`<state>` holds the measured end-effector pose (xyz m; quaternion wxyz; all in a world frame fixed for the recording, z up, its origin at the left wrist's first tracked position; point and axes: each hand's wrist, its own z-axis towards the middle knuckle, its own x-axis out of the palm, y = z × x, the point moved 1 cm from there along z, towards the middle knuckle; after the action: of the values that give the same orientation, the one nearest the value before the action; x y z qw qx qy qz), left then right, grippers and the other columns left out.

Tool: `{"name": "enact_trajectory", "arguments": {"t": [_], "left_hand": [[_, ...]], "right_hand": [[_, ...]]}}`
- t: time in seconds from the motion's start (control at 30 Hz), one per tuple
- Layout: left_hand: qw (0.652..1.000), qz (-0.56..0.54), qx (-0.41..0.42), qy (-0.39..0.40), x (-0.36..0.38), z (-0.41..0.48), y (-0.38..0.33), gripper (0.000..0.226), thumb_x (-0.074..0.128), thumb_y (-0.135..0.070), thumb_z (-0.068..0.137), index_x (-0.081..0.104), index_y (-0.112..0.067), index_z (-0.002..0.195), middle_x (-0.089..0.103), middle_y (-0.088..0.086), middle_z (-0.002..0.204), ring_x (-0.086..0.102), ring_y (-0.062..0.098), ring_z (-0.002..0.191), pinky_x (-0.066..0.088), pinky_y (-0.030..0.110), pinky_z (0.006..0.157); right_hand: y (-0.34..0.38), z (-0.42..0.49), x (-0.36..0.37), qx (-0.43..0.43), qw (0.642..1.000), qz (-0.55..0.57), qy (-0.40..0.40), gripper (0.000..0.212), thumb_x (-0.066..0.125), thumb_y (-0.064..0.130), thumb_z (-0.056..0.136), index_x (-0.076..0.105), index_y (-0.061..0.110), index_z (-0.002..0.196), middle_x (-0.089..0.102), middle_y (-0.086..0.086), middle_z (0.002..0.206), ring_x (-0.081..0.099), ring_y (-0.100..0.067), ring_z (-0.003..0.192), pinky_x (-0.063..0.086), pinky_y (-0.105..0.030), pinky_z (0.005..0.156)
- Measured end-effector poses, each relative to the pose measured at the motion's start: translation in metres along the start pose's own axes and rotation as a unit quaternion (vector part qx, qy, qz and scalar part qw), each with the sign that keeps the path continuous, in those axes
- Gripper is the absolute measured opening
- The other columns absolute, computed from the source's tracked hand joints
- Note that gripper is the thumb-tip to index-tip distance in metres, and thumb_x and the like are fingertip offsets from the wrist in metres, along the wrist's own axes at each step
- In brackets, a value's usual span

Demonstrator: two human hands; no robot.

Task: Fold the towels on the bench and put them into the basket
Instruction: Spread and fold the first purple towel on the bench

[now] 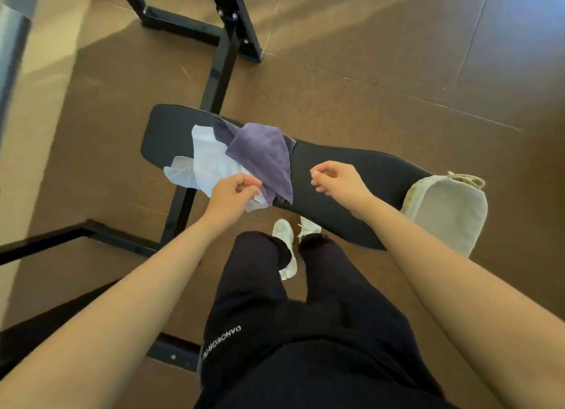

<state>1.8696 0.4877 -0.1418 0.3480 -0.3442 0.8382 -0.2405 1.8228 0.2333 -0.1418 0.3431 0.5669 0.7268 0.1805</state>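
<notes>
A black padded bench runs across the middle of the view. On its left half lie a crumpled purple towel and, partly under it, a white towel that hangs over the near edge. My left hand hovers at the near edge of the towels, fingers curled; whether it pinches the cloth is unclear. My right hand is loosely curled above bare bench, holding nothing. A pale woven basket sits at the bench's right end.
Black metal frame legs of the bench and other gym equipment stand on the brown floor behind and to the left. My legs in dark trousers and white shoes are right against the bench's near side.
</notes>
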Motion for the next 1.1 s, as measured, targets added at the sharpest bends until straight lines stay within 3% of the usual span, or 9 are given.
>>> {"name": "enact_trajectory", "arguments": {"t": [0.07, 0.23, 0.4, 0.47, 0.57, 0.67, 0.93, 1.03, 1.1], "left_hand": [[0.999, 0.045, -0.018, 0.017, -0.006, 0.025, 0.012, 0.015, 0.063, -0.022, 0.101, 0.074, -0.019, 0.112, 0.071, -0.002, 0.106, 0.065, 0.017, 0.102, 0.049, 0.022, 0.082], [0.994, 0.075, -0.076, -0.024, -0.029, 0.107, 0.043, 0.029, 0.059, -0.020, 0.103, 0.060, -0.019, 0.133, 0.060, 0.002, 0.135, 0.059, 0.020, 0.117, 0.047, 0.029, 0.092], [0.991, 0.040, -0.130, -0.015, -0.039, 0.201, 0.072, 0.073, 0.069, -0.020, 0.098, 0.028, -0.021, 0.158, 0.039, 0.008, 0.161, 0.044, 0.028, 0.143, 0.042, 0.035, 0.109], [0.988, 0.029, -0.152, 0.015, -0.038, 0.225, 0.087, 0.070, 0.070, -0.017, 0.096, 0.033, -0.020, 0.155, 0.047, 0.010, 0.153, 0.050, 0.028, 0.138, 0.046, 0.036, 0.108], [0.987, 0.035, -0.146, 0.054, -0.035, 0.242, 0.101, 0.036, 0.072, -0.012, 0.094, 0.059, -0.017, 0.126, 0.066, 0.005, 0.121, 0.064, 0.027, 0.118, 0.055, 0.038, 0.100], [0.990, 0.008, -0.109, 0.085, -0.034, 0.240, 0.102, 0.019, 0.074, -0.013, 0.092, 0.069, -0.015, 0.111, 0.074, 0.005, 0.108, 0.071, 0.026, 0.105, 0.060, 0.039, 0.093], [0.976, -0.097, -0.059, 0.184, -0.034, 0.202, 0.051, 0.026, 0.073, -0.017, 0.093, 0.071, -0.012, 0.119, 0.073, 0.008, 0.112, 0.070, 0.023, 0.109, 0.060, 0.033, 0.093], [0.973, -0.132, -0.050, 0.181, -0.033, 0.190, 0.020, 0.028, 0.072, -0.012, 0.094, 0.068, -0.008, 0.122, 0.072, 0.008, 0.110, 0.071, 0.021, 0.104, 0.061, 0.034, 0.092], [0.968, -0.155, -0.040, 0.193, -0.031, 0.179, -0.003, 0.023, 0.071, -0.010, 0.095, 0.067, -0.010, 0.118, 0.071, 0.003, 0.099, 0.070, 0.014, 0.092, 0.059, 0.030, 0.085]], "right_hand": [[-0.001, 0.029, 0.019, 0.002, 0.999, -0.020, 0.027, 0.019, 0.063, 0.030, 0.100, 0.070, 0.019, 0.113, 0.072, 0.002, 0.098, 0.070, -0.014, 0.091, 0.056, -0.030, 0.086], [-0.001, 0.085, 0.077, 0.017, 0.997, -0.046, 0.066, 0.020, 0.067, 0.028, 0.097, 0.071, 0.019, 0.114, 0.068, 0.007, 0.092, 0.066, -0.012, 0.090, 0.053, -0.030, 0.085], [0.008, 0.129, 0.133, 0.053, 0.995, -0.044, 0.071, 0.027, 0.068, 0.022, 0.097, 0.067, 0.016, 0.124, 0.072, 0.001, 0.102, 0.067, -0.017, 0.097, 0.054, -0.031, 0.089], [0.008, 0.142, 0.153, 0.069, 0.995, -0.041, 0.061, 0.031, 0.069, 0.023, 0.096, 0.066, 0.017, 0.126, 0.073, 0.000, 0.107, 0.067, -0.018, 0.100, 0.056, -0.035, 0.093], [0.013, 0.158, 0.178, 0.079, 0.995, -0.054, 0.033, 0.040, 0.069, 0.024, 0.096, 0.061, 0.018, 0.135, 0.068, -0.003, 0.125, 0.063, -0.020, 0.114, 0.053, -0.034, 0.098], [0.023, 0.170, 0.193, 0.071, 0.995, -0.063, -0.010, 0.046, 0.069, 0.023, 0.096, 0.054, 0.018, 0.140, 0.063, -0.003, 0.129, 0.059, -0.019, 0.113, 0.053, -0.032, 0.093], [0.029, 0.150, 0.178, 0.093, 0.981, 0.019, -0.169, 0.009, 0.068, 0.016, 0.096, 0.075, 0.012, 0.100, 0.072, -0.003, 0.092, 0.067, -0.019, 0.086, 0.058, -0.032, 0.082], [0.033, 0.128, 0.152, 0.059, 0.985, 0.049, -0.155, 0.009, 0.073, 0.017, 0.093, 0.079, 0.010, 0.092, 0.074, -0.003, 0.080, 0.071, -0.019, 0.078, 0.058, -0.033, 0.076], [0.036, 0.111, 0.133, 0.030, 0.990, 0.074, -0.114, 0.011, 0.071, 0.013, 0.094, 0.077, 0.004, 0.093, 0.076, -0.010, 0.082, 0.075, -0.018, 0.081, 0.062, -0.033, 0.079]]}}
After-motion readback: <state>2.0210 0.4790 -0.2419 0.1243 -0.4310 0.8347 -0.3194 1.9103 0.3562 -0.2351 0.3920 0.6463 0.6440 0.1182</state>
